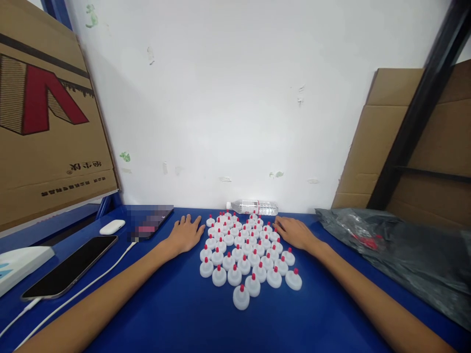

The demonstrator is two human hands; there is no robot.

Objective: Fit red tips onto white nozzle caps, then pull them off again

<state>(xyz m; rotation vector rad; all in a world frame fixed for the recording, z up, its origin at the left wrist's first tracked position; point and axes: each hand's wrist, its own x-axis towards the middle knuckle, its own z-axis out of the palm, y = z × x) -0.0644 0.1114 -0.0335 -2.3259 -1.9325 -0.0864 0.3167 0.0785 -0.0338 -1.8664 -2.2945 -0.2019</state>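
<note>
Many white plastic nozzle caps with red tips (pixel 244 264) stand in a cluster on the blue table (pixel 176 314). To the left of the cluster my left hand (pixel 186 233) lies flat on the table, fingers spread, holding nothing. My right hand (pixel 293 232) rests palm down at the cluster's right side, close to the outermost caps, with its fingers stretched out and nothing visibly held. Behind the caps a clear plastic bottle (pixel 267 208) with a white cap lies on its side near the wall.
On the left are a phone (pixel 69 267) with a white cable (pixel 84 287), a second phone (pixel 156 224), a white earbud case (pixel 112 226) and a white box (pixel 22 267). A large carton (pixel 47 152) stands behind them. Grey plastic bags (pixel 397 264) lie on the right.
</note>
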